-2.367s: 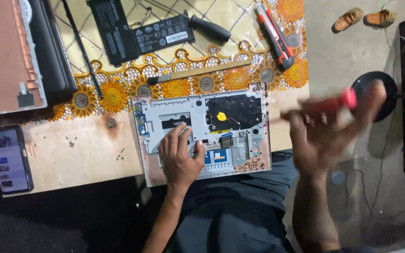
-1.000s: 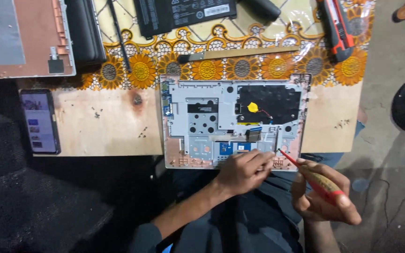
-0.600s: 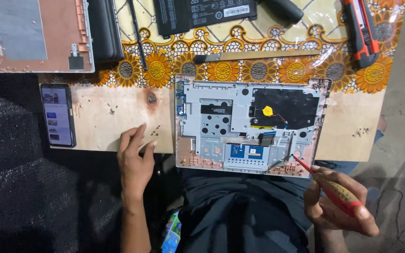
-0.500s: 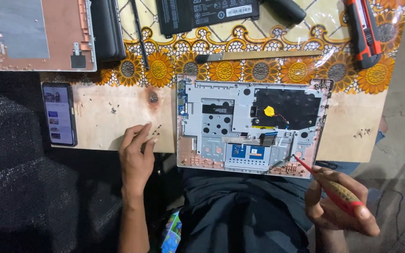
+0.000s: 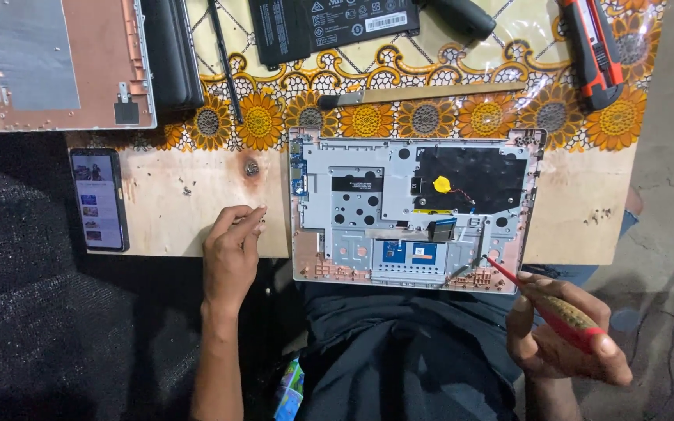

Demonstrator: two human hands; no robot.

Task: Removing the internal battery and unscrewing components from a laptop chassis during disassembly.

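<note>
An opened laptop base (image 5: 411, 206) lies on a wooden board (image 5: 181, 203) across my lap, its inner metal frame and a yellow coin cell showing. My right hand (image 5: 563, 335) grips a red screwdriver (image 5: 544, 300), whose tip rests at the base's lower right corner. My left hand (image 5: 232, 249) lies on the board left of the base, fingertips pinched together at small screws (image 5: 261, 222). Whether a screw is between the fingers I cannot tell.
A phone (image 5: 97, 199) with a lit screen lies at the board's left edge. Behind are a laptop bottom cover (image 5: 64, 62), a black battery (image 5: 329, 23), a metal strip (image 5: 415, 93) and a red utility knife (image 5: 594, 47) on a sunflower-patterned cloth (image 5: 431, 117).
My left hand left the laptop base's front edge and moved left onto the wooden board, now touching the small screws. The right hand keeps the screwdriver by the lower right corner.
</note>
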